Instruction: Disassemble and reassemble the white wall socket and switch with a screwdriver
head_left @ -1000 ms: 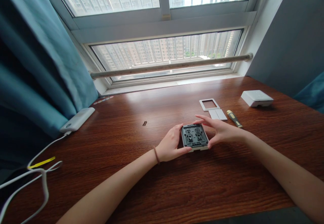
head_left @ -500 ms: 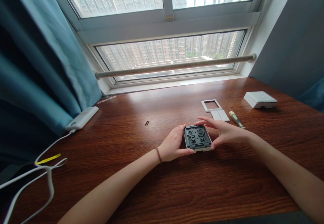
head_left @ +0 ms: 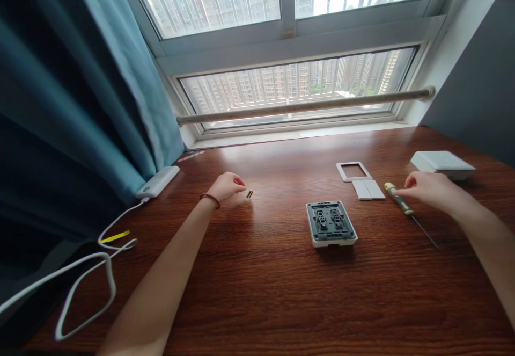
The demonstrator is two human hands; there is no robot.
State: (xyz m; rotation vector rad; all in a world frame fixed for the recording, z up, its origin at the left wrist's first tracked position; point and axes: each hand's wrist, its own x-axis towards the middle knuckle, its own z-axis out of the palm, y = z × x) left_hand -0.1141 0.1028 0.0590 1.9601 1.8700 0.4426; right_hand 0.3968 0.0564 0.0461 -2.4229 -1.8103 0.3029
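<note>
A white square switch base (head_left: pixel 331 238) with a dark grey inner plate lies face up on the table, and neither hand touches it. Close beside small dark screws (head_left: pixel 249 195) is my left hand (head_left: pixel 225 187), its thumb and fingertips drawn together. The screws show just outside the fingertips. My right hand (head_left: pixel 428 187) is over a screwdriver (head_left: pixel 398 198) with a grey and cream handle, the thumb at the handle and the other fingers curled apart from it. Flat on the table, the screwdriver points its long shaft toward the near right.
A white square frame (head_left: pixel 341 172) and white switch covers (head_left: pixel 368 189) lie behind the switch base. Another white box (head_left: pixel 442 161) sits at the back right. At left are a white power bank (head_left: pixel 157 181), its cable (head_left: pixel 109 275) and a blue curtain (head_left: pixel 132 77).
Both hands have let go of the switch base, which now rests on the table. The left hand has moved left to the screws, the right hand right to the screwdriver. The view has shifted.
</note>
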